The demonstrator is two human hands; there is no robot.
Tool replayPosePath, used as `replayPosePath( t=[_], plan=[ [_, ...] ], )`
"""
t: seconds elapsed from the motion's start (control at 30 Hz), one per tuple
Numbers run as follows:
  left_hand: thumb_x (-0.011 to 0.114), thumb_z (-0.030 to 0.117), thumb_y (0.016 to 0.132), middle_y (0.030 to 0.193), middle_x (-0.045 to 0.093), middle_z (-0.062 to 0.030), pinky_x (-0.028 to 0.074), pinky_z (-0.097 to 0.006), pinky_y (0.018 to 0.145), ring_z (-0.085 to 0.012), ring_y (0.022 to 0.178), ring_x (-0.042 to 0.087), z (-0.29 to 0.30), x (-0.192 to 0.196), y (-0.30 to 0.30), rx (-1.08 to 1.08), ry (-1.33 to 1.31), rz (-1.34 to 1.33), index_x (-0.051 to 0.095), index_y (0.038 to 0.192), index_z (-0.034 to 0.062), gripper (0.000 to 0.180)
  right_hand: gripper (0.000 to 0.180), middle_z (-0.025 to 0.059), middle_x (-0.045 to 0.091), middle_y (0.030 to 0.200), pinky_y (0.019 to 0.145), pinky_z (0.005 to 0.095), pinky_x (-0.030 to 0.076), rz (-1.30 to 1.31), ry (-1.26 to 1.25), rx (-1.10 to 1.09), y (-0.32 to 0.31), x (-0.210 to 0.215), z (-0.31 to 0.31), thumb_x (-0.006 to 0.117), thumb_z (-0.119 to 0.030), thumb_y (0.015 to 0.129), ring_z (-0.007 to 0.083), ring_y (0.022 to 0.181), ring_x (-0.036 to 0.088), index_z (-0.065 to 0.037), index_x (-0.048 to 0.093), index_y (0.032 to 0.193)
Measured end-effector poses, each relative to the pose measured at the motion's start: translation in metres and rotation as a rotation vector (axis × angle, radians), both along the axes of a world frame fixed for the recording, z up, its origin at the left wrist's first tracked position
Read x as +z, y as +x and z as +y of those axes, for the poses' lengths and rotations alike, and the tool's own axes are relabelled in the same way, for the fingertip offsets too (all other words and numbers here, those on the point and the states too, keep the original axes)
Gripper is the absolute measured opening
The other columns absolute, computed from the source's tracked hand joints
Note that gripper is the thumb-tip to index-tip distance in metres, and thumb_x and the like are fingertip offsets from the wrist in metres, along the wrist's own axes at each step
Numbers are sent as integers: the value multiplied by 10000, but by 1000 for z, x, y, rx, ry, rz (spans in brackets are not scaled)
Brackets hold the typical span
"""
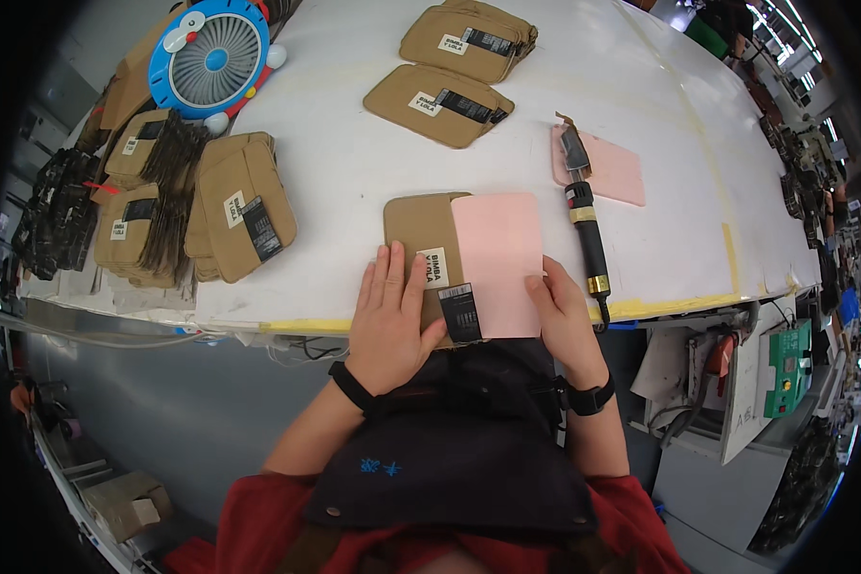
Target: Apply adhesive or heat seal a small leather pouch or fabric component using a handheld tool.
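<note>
A tan cardboard sleeve (417, 227) with a white label and a black label lies at the near edge of the white table (354, 182). A pink sheet (497, 258) covers its right half. My left hand (389, 320) lies flat on the sleeve's left part, fingers spread. My right hand (562, 316) rests at the pink sheet's lower right edge, fingers on it. A black-handled heated tool (585, 215) with gold rings lies just right of the sheet, its tip on a second pink pad (614, 167).
Two piles of tan sleeves (442, 103) (471, 40) sit farther back. More piles (244, 206) stand at the left, near a blue and white desk fan (212, 55). Machinery and a green box (786, 368) are at the right.
</note>
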State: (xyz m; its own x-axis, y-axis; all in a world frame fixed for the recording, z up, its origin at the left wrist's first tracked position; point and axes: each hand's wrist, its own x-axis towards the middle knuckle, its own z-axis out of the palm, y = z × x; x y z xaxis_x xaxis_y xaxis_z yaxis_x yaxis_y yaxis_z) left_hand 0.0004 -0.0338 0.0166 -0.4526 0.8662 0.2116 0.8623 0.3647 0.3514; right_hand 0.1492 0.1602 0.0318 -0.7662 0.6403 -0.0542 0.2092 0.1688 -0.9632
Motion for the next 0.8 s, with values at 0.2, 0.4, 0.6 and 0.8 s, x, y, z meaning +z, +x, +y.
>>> replayPosePath(
  t=[0.2, 0.4, 0.6, 0.8],
  plan=[
    [614, 450, 943, 1593, 217, -310, 196, -540, 1203, -482, 1481, 207, 12, -3, 5, 6, 50, 16, 324, 1517, -31, 803, 371, 272, 669, 1028, 812, 411, 531, -122, 221, 169, -22, 12, -5, 500, -171, 1020, 396, 890, 665, 53, 511, 1315],
    [569, 437, 977, 1594, 200, -322, 182, -555, 1201, -491, 1486, 179, 20, -2, 6, 34, 73, -46, 327, 1512, -40, 756, 380, 213, 652, 1022, 776, 455, 533, -146, 664, -70, -31, -3, -23, 591, -125, 943, 390, 917, 627, 16, 551, 1293],
    [577, 397, 978, 1587, 214, -324, 155, -575, 1200, -505, 1483, 167, 39, -1, 15, 28, 145, -107, 364, 1484, -49, 708, 314, 166, 622, 1018, 830, 448, 503, -93, 800, -106, -34, -14, -29, 661, -100, 877, 370, 984, 564, -6, 621, 1174],
    [648, 440, 929, 1543, 382, -218, 140, -601, 1198, -453, 1469, 260, 20, 11, -4, -146, 284, -374, 511, 1387, 14, 640, 339, 172, 581, 1164, 944, 492, 435, -55, 967, -187, 4, 4, 23, 675, -106, 871, 395, 1091, 505, -7, 615, 1189]
  ],
)
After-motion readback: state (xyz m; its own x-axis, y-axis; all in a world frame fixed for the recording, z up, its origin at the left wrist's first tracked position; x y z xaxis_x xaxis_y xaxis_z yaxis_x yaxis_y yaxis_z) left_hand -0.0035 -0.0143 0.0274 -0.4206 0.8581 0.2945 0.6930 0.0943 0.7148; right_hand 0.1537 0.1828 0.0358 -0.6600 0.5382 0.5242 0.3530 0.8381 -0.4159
